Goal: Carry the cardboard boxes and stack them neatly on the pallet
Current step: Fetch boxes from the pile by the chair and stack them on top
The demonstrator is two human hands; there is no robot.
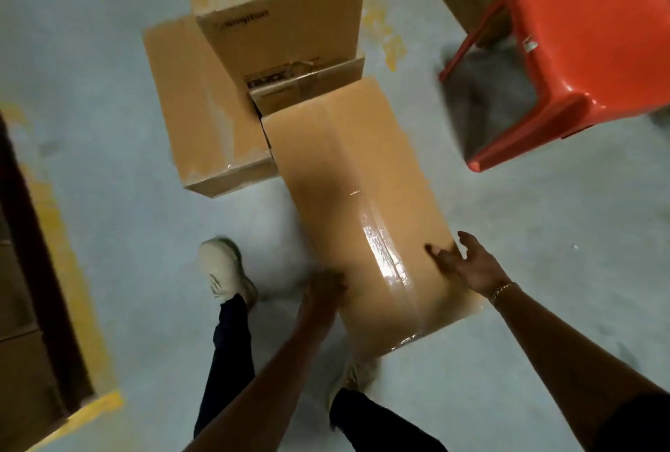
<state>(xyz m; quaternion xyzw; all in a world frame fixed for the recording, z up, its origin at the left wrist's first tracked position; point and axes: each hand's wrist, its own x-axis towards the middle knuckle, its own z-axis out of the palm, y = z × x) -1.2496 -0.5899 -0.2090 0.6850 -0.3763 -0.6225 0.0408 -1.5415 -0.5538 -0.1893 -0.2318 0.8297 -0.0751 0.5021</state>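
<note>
– As it lies flat on the grey floor [544,234], how does the long cardboard box [344,179] look?
– Plain brown and closed, with a strip of glossy clear tape [380,252] along its top seam that catches the light near the person. Its far end touches two other boxes: a low box [203,107] to the left and a printed box [286,27] stacked higher behind. Its near end is at the person's feet.
– And the hands?
– They are apart, one on each side of the near end. The right hand [462,263] has its fingers spread. The thumb rests on the top face and the other fingers reach past the right edge. A bracelet [502,288] sits on that wrist.
– The left?
– The left hand [326,284] is against the box's left edge, but it is blurred. I cannot tell whether its fingers grip or only touch.
– Anything nearby?
– An orange plastic chair [580,52] stands off to the right, well apart from the box. A pale shoe [224,270] is planted left of it.
</note>
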